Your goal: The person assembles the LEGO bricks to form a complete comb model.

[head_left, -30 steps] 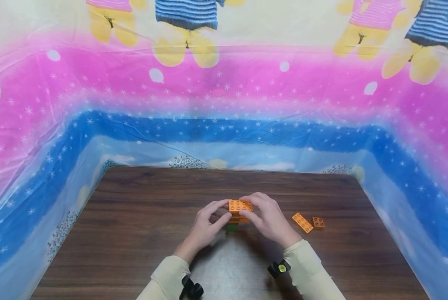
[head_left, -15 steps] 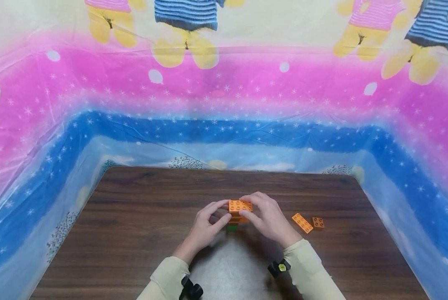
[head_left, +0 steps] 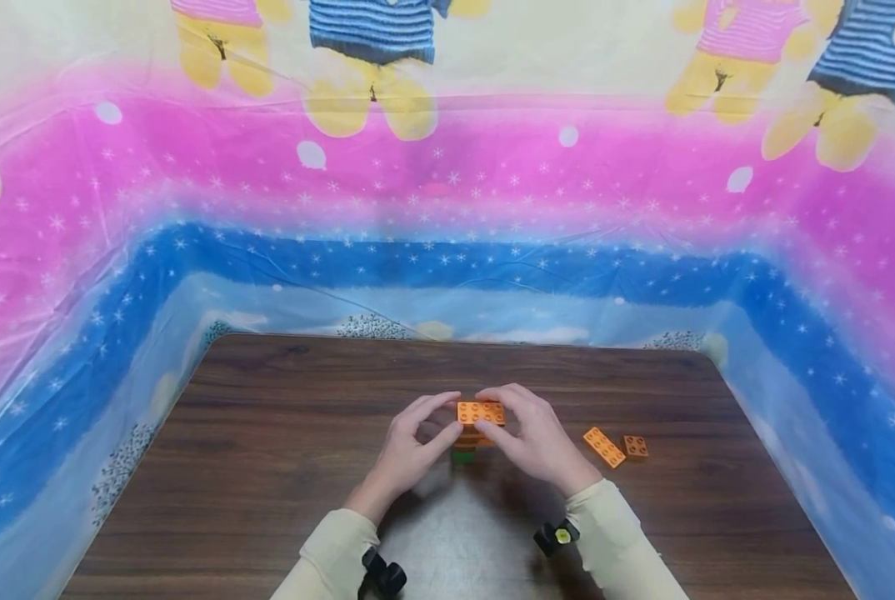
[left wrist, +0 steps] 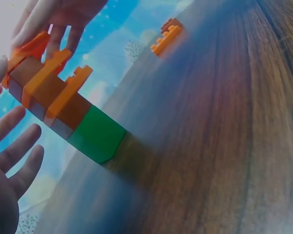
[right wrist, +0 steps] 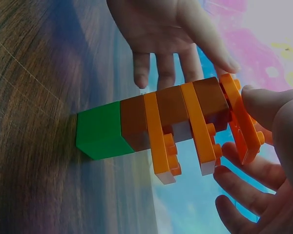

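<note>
A tower of toy building bricks stands upright on the table. Its base is a green block [right wrist: 100, 130], above which brown bricks [right wrist: 171, 105] alternate with flat orange bricks that jut out to one side. On top lies an orange 2x4 brick [head_left: 472, 412], studs up. My right hand [head_left: 536, 433] pinches that top brick between thumb at the front and fingers behind. My left hand [head_left: 408, 443] is at its left end, thumb tip at the near corner, index finger extended past the far corner. The other left fingers spread loosely beside the tower in the right wrist view.
To the right on the dark wooden table [head_left: 282, 417] lie a loose flat orange brick [head_left: 603, 447] and a small brown brick [head_left: 636, 446]. A patterned cloth [head_left: 447, 258] hangs around the table's back and sides.
My left index finger has lifted off the top orange brick's far corner. The right thumb and index finger have shifted slightly left along it. The loose bricks stay in place.
</note>
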Motion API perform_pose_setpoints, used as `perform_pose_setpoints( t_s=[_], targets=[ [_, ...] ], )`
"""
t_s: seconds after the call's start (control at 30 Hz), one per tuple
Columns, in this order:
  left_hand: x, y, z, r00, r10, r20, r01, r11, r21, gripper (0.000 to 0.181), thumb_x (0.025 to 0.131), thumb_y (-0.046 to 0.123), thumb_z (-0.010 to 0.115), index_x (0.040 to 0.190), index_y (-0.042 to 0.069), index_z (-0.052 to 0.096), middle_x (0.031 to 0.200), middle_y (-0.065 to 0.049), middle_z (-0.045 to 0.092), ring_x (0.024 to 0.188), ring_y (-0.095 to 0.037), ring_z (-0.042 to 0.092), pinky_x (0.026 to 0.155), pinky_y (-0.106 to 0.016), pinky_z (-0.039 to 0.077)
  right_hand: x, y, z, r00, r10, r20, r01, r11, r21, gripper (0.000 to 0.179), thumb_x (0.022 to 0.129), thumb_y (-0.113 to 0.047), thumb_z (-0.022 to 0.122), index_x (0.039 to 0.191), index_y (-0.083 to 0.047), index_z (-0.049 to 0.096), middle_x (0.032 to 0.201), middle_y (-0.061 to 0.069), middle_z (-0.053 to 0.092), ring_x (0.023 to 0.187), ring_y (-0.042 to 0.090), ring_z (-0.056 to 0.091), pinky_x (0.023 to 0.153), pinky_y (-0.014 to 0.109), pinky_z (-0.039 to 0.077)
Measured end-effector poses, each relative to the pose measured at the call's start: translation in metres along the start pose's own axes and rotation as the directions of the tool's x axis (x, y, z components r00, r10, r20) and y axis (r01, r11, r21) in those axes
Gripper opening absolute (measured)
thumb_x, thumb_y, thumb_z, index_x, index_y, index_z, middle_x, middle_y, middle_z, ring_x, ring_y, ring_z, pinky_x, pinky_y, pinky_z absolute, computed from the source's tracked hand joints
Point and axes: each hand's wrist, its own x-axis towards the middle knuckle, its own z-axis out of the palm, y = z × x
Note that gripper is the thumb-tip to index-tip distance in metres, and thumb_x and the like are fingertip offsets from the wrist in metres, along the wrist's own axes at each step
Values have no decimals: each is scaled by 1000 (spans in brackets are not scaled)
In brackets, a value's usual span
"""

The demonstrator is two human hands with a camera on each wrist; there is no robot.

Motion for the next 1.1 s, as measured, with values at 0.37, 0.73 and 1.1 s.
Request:
perform_pose_setpoints(
  t_s=[0.37, 0.73, 1.1],
  targets=[
    [1, 6, 5, 999, 28, -15, -29, 999, -18, 35, 102, 22, 72, 137, 26, 69, 128, 4, 68, 103, -17, 70, 86, -35, 61, -2, 1, 2, 999, -32, -10, 32, 999, 16, 32, 101, -32, 73, 129, -16, 71, 124, -5, 68, 115, 13, 65, 92, 51, 59],
    [-1, 8, 7, 1000, 19, -11, -19, 1000, -8, 36, 103, 23, 71, 137, 12, 69, 127, 3, 68, 103, -20, 71, 86, -36, 61, -5, 1, 1, 1000, -8, 5, 8, 1000, 17, 34, 101, -32, 73, 131, -13, 71, 125, -3, 69, 117, 15, 66, 94, 51, 58],
    [-5, 8, 10, 1000, -1, -16, 1, 1000, -9, 36, 103, 24, 71, 137, 12, 69, 126, 3, 68, 105, -20, 71, 87, -39, 61, -8, 1, 2, 1000, 3, 6, -4, 1000, 18, 35, 101, -32, 74, 132, -15, 70, 127, -2, 70, 118, 17, 66, 96, 48, 58]
  ],
)
